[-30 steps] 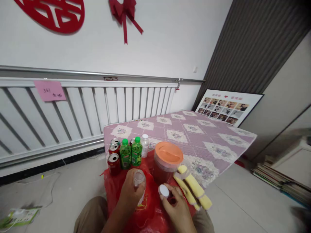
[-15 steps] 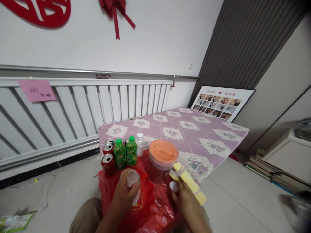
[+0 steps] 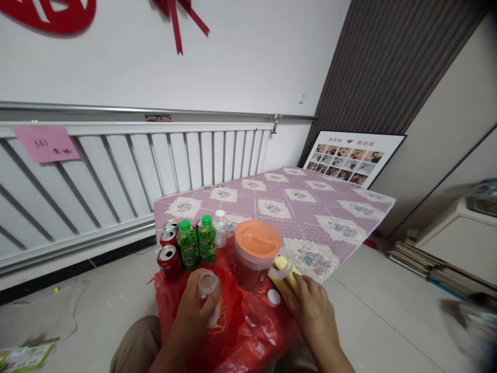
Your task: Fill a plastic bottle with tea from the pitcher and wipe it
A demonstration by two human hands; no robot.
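Sitting lower left of centre, two red cans [image 3: 167, 255] and two green bottles [image 3: 197, 243] stand in a tight cluster on the red plastic sheet [image 3: 240, 331], a small white-capped bottle [image 3: 220, 228] just behind them. Left hand [image 3: 198, 305] is closed around an open clear bottle [image 3: 208, 290], mouth up, no cap on; same grip as half a second ago, barely shifted.

Centre: jug with orange lid [image 3: 256, 248] stands upright on the sheet, reddish contents, unmoved.

Change: the white cap [image 3: 274, 297], held in the right fingers a second ago, now lies flat on the red sheet just right of the jug's base, apart from the bottle. So the cap is set down and the bottle stays open.

Right hand [image 3: 310, 308] is empty, fingers loosely curled and spread, resting palm-down over the near end of the yellow cloth [image 3: 282, 269] beside the jug, just right of the cap. Whether it grips the cloth I cannot tell.

Behind, filling centre-right: purple quilted mat [image 3: 310, 207]. Upper right: photo board [image 3: 349, 158] leaning on the wall.
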